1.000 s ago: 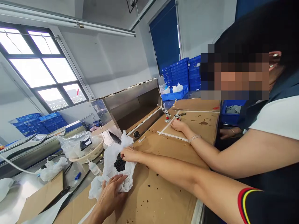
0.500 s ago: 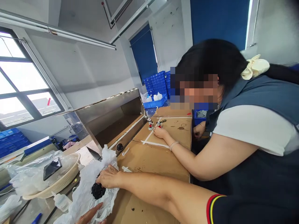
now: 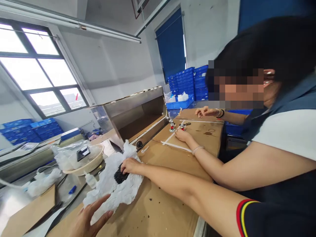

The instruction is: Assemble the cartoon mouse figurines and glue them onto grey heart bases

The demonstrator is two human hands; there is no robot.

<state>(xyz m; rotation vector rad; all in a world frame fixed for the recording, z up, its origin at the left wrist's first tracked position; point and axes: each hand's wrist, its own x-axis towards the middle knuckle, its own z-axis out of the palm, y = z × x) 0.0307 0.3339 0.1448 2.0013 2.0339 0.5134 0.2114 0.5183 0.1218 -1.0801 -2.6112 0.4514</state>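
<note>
A black, crumbly-looking lump (image 3: 119,178) lies on a crumpled white sheet (image 3: 132,194), thin plastic or paper, on the cardboard-covered table. My right hand (image 3: 132,166) reaches in from the right, its fingers curled into the lump's upper side; the fingertips are partly hidden. At the bottom edge, my left hand (image 3: 87,215) is open, thumb and fingers spread, by the near edge of the sheet and holding nothing.
A co-worker leans in from the right, one hand (image 3: 182,134) at a small figurine (image 3: 182,126) beside another figurine (image 3: 172,127). Behind the sheet stands an open metal-fronted box (image 3: 138,108). A basket (image 3: 82,169), small bottle (image 3: 91,181) and cardboard piece (image 3: 32,212) lie left.
The view has shifted, so the table things sit farther right. More of my left hand shows, its fingers spread. The co-worker's other hand has come up over the table. My right hand stays at the lump.
</note>
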